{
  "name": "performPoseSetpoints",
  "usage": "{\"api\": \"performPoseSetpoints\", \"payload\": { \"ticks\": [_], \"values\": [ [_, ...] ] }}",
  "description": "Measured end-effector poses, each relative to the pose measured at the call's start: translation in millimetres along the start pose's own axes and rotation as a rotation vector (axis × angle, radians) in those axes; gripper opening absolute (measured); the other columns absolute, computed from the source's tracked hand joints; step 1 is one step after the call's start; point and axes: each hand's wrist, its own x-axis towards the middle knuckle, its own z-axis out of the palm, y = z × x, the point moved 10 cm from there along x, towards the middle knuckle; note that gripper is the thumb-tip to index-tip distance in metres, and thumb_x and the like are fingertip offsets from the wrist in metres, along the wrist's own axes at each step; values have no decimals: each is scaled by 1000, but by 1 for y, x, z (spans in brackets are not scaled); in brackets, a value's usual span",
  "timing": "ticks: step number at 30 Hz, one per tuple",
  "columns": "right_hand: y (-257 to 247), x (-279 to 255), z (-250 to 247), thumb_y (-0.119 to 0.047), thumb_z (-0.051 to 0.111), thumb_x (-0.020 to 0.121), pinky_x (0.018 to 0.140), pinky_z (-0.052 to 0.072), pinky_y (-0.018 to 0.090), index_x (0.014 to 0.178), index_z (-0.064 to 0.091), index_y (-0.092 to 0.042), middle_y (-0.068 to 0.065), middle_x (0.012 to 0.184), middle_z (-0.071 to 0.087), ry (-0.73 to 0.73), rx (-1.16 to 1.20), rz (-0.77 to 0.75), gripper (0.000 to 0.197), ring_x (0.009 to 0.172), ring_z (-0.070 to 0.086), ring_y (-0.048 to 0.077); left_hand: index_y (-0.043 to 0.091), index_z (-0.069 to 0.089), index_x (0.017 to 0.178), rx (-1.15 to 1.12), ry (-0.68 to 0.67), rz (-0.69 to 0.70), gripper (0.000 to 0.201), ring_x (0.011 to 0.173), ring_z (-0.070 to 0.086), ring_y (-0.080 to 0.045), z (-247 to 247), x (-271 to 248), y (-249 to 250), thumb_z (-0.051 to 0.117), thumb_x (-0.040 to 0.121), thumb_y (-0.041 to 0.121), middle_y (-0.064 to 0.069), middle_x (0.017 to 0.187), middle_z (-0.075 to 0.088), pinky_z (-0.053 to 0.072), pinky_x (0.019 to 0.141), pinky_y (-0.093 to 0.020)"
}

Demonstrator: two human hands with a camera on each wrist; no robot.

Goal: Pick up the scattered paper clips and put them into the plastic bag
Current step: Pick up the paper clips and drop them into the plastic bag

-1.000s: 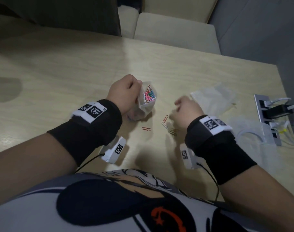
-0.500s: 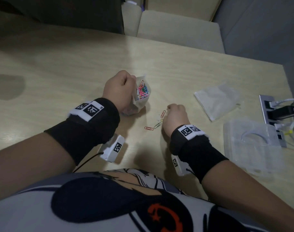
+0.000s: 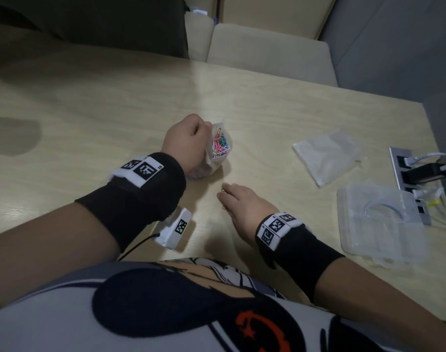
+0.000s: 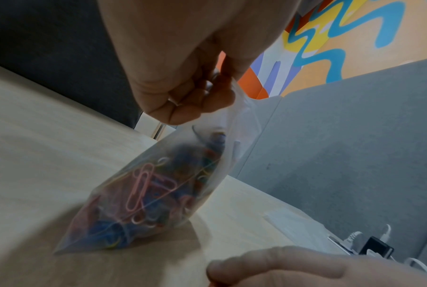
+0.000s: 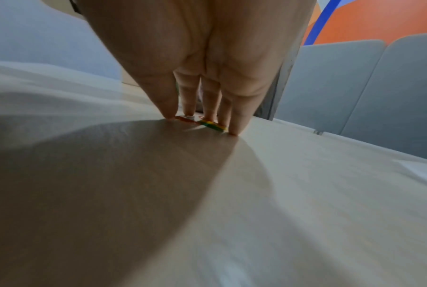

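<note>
My left hand [image 3: 188,143] grips the top of a small clear plastic bag [image 3: 219,151] that stands on the wooden table, open-mouthed and full of coloured paper clips. In the left wrist view its fingers [image 4: 202,97] pinch the bag's [image 4: 155,194] upper edge. Just in front of the bag my right hand [image 3: 225,198] lies palm down, with straight fingers. In the right wrist view its fingertips [image 5: 234,130] press on the table over loose paper clips [image 5: 211,124], one red, one green and yellow. Two clip ends [image 3: 223,191] peek out beside the fingers.
An empty clear bag [image 3: 326,158] lies flat to the right. Beyond it sit a clear plastic pack holding a white cable [image 3: 379,219] and a power strip [image 3: 407,179] with plugs at the table's right edge. Beige chairs [image 3: 267,52] stand behind the table.
My right hand has moved left and toward my body and has flattened over the loose clips, which now lie mostly hidden under it. The left hand still holds the bag.
</note>
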Motion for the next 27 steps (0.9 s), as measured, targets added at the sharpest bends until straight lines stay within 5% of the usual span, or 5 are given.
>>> {"api": "performPoseSetpoints", "payload": {
  "ticks": [6,11,15,19,27],
  "values": [
    [13,-9,-11,-5,43,93,96,43,37,131,48,-11,7,140,42,-19,-97,56,39,121,40,30,21,49,64,31,-14,-14,28,67,52,-24,0,-2,-1,48,87,35,0,63,53,45,67,-35],
    [25,-9,-16,-5,44,90,85,47,39,112,58,-10,11,113,52,10,-76,164,26,105,49,31,15,53,72,50,-30,-5,26,70,54,-24,2,-6,1,49,91,32,-4,68,56,46,68,-35],
    [39,-8,-26,-9,49,89,76,41,31,107,58,-13,10,104,58,74,71,297,20,95,55,31,19,48,67,69,-78,-11,29,63,52,-25,8,-12,4,48,93,32,-3,67,56,46,60,-33],
    [57,-9,-26,-5,51,85,74,45,31,103,55,-13,8,100,63,78,214,460,20,89,59,27,15,50,71,86,-106,-4,27,65,52,-26,13,-16,6,48,93,30,-6,70,56,45,60,-31],
    [66,-6,-14,0,46,84,71,37,25,101,58,-14,8,105,62,-1,257,506,25,89,57,26,19,47,65,97,-121,-2,31,59,50,-19,17,-17,6,48,94,28,-2,65,55,41,51,-25]
  ]
}}
